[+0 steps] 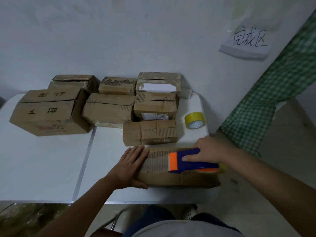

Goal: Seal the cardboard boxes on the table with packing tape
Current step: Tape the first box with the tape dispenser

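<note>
A flat cardboard box lies at the near right edge of the white table. My left hand presses flat on the box's left end, fingers spread. My right hand grips a blue and orange tape dispenser, which rests on the box top with its orange blade end pointing left. A strip of clear tape shows on the box between the blade and my left hand. Several more cardboard boxes stand in rows behind.
A spare roll of yellow tape stands near the table's right edge. A big box sits at the far left. A paper sign hangs on the wall. A green checked cloth hangs at the right.
</note>
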`<action>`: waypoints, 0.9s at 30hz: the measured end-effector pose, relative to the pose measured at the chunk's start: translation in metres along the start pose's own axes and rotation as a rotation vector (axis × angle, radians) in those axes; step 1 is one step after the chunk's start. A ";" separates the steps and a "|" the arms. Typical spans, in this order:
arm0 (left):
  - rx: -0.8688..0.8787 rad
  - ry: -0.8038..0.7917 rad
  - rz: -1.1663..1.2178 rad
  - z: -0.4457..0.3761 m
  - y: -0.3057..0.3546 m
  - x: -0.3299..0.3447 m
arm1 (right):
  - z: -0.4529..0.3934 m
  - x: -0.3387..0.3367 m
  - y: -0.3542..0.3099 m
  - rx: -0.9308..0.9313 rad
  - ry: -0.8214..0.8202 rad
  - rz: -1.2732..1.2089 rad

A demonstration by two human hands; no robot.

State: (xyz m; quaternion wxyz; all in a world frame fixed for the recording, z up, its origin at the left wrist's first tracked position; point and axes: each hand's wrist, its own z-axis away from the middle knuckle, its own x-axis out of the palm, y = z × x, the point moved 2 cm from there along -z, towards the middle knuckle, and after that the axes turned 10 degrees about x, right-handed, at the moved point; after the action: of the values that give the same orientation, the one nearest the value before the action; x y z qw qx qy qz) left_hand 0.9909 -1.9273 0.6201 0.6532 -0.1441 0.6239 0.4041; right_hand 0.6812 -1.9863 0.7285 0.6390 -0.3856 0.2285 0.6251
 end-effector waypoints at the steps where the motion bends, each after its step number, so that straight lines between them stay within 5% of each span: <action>1: -0.004 -0.014 -0.008 -0.001 0.000 0.000 | 0.004 -0.005 0.016 0.019 -0.001 0.002; 6: -0.023 -0.061 -0.052 -0.001 -0.001 0.000 | 0.007 -0.009 0.042 0.044 0.049 0.076; 18: -0.158 -0.230 -0.079 0.030 -0.051 -0.035 | -0.020 0.019 -0.027 0.049 0.120 0.057; 22: -0.332 0.001 0.051 -0.003 -0.008 -0.019 | -0.019 0.021 -0.028 0.058 0.133 0.077; 27: -0.439 0.051 -0.015 -0.010 0.006 0.010 | -0.019 0.021 -0.032 0.065 0.125 0.113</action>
State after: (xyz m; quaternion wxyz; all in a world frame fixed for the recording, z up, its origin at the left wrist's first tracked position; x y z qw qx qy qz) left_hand 0.9779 -1.9270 0.6110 0.5932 -0.2977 0.5363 0.5215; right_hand 0.7186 -1.9855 0.7078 0.5994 -0.3895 0.3097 0.6270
